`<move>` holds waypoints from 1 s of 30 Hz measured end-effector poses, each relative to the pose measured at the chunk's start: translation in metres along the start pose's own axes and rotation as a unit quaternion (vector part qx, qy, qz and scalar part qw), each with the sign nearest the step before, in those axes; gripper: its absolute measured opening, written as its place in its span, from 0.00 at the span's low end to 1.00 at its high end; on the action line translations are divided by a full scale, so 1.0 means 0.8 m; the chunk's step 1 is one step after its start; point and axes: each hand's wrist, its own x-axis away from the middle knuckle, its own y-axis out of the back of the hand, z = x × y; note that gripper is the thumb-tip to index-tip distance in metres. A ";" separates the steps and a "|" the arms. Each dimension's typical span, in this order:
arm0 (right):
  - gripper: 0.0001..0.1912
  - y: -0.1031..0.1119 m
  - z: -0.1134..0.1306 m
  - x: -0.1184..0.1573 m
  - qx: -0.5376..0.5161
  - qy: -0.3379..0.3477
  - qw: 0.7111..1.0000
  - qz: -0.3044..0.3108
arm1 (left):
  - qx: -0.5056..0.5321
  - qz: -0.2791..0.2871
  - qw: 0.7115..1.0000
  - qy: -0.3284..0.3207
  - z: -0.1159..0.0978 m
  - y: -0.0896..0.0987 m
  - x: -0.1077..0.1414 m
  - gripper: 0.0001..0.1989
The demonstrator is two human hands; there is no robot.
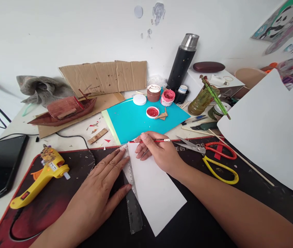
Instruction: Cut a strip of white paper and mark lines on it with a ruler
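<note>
A strip of white paper (159, 193) lies slanted on the dark mat in front of me. My left hand (107, 175) rests flat with its fingers stretched out, pressing a clear ruler (135, 213) along the paper's left edge. In my right hand (154, 151) is a red pencil (159, 140), pinched between thumb and fingers and held nearly level. Its tip reaches the top left of the paper, close to the ruler's far end. Whether the tip touches the paper I cannot tell.
To the left lie a yellow glue gun (43, 175) and a black phone (3, 168). Scissors (213, 155) are open at right, beside a large white sheet (270, 137). Behind stand a red model boat (63, 112), paint pots (167, 97), a blue sheet (131, 119) and a black flask (182, 62).
</note>
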 end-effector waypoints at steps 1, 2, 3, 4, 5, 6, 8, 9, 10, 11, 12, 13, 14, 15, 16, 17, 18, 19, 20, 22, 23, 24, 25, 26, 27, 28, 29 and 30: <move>0.32 0.000 0.000 0.000 0.001 -0.001 1.000 0.000 | 0.001 0.000 1.000 0.001 0.000 0.000 0.000 0.37; 0.32 0.000 0.000 0.000 0.001 -0.002 1.000 0.000 | 0.001 -0.001 1.000 0.000 0.000 0.000 0.000 0.37; 0.32 0.000 0.000 0.001 0.001 -0.003 1.000 0.000 | 0.000 0.000 1.000 0.000 0.000 0.000 0.000 0.37; 0.32 0.000 0.000 0.001 0.001 -0.003 1.000 0.000 | -0.003 0.001 1.000 -0.001 0.000 0.000 0.000 0.37; 0.32 0.000 0.000 0.001 0.001 -0.003 1.000 0.001 | -0.008 0.002 1.000 -0.002 0.000 0.000 0.000 0.36; 0.32 0.000 0.000 0.001 0.001 -0.003 1.000 0.001 | -0.012 0.003 1.000 -0.003 0.000 0.000 0.000 0.36; 0.33 0.000 0.001 0.001 0.000 -0.003 1.000 0.001 | -0.017 0.005 1.000 -0.005 0.000 0.000 0.001 0.35; 0.33 0.000 0.001 0.001 0.000 -0.002 1.000 0.001 | -0.015 0.005 1.000 -0.004 0.000 0.000 0.001 0.35; 0.33 0.000 0.001 0.001 0.001 -0.002 1.000 0.001 | -0.011 0.003 1.000 -0.004 -0.001 -0.001 0.002 0.35; 0.33 0.000 0.001 0.001 0.002 -0.001 1.000 0.001 | -0.008 0.001 1.000 -0.001 -0.001 -0.001 0.002 0.35; 0.32 0.000 0.001 0.001 0.003 0.001 1.000 0.000 | -0.005 0.000 1.000 0.001 -0.001 -0.001 0.002 0.34; 0.32 0.000 0.002 0.001 0.005 0.002 1.000 0.000 | -0.004 -0.002 1.000 0.002 -0.001 -0.001 0.002 0.34; 0.32 -0.001 0.002 0.002 0.007 0.003 1.000 0.001 | -0.003 -0.003 1.000 0.003 -0.001 -0.001 0.003 0.34; 0.32 -0.001 0.002 0.002 0.009 0.004 1.000 0.001 | -0.003 -0.003 1.000 0.004 -0.002 -0.001 0.003 0.34; 0.31 -0.001 0.002 0.002 0.010 0.004 1.000 0.002 | -0.001 -0.004 1.000 0.006 -0.002 -0.001 0.003 0.33; 0.31 -0.001 0.002 0.002 0.011 0.004 1.000 0.002 | 0.002 -0.005 1.000 0.009 -0.002 -0.001 0.003 0.33; 0.31 -0.001 0.002 0.002 0.011 0.003 1.000 0.002 | 0.006 -0.006 1.000 0.012 -0.002 -0.001 0.003 0.33; 0.31 -0.001 0.002 0.002 0.011 0.002 1.000 0.002 | 0.010 -0.007 1.000 0.015 -0.002 -0.001 0.003 0.34; 0.31 -0.001 0.002 0.002 0.010 0.002 1.000 0.002 | 0.013 -0.008 1.000 0.016 -0.002 -0.001 0.004 0.34; 0.32 -0.001 0.001 0.002 0.008 0.000 1.000 0.003 | 0.016 -0.010 1.000 0.015 -0.002 -0.001 0.004 0.34; 0.32 -0.001 0.001 0.002 0.008 0.001 1.000 0.003 | 0.019 -0.011 1.000 0.015 -0.002 -0.001 0.004 0.34; 0.32 -0.001 0.001 0.002 0.009 0.001 1.000 0.004 | 0.021 -0.013 1.000 0.016 -0.001 -0.001 0.004 0.33; 0.31 -0.001 0.002 0.002 0.010 0.001 1.000 0.004 | 0.024 -0.014 0.999 0.016 -0.001 -0.001 0.004 0.33; 0.31 -0.001 0.002 0.002 0.011 0.002 1.000 0.004 | 0.025 -0.015 0.999 0.015 -0.001 -0.002 0.004 0.33; 0.31 -0.001 0.002 0.002 0.012 0.002 1.000 0.005 | 0.025 -0.013 0.999 0.015 -0.001 -0.002 0.004 0.33; 0.31 -0.001 0.002 0.002 0.012 0.002 1.000 0.005 | 0.024 -0.012 1.000 0.014 -0.001 -0.002 0.003 0.33; 0.31 -0.001 0.002 0.002 0.012 0.002 1.000 0.006 | 0.021 -0.012 1.000 0.013 0.000 -0.002 0.003 0.34; 0.31 -0.001 0.002 0.002 0.012 0.002 1.000 0.005 | 0.018 -0.011 1.000 0.012 0.000 -0.002 0.003 0.34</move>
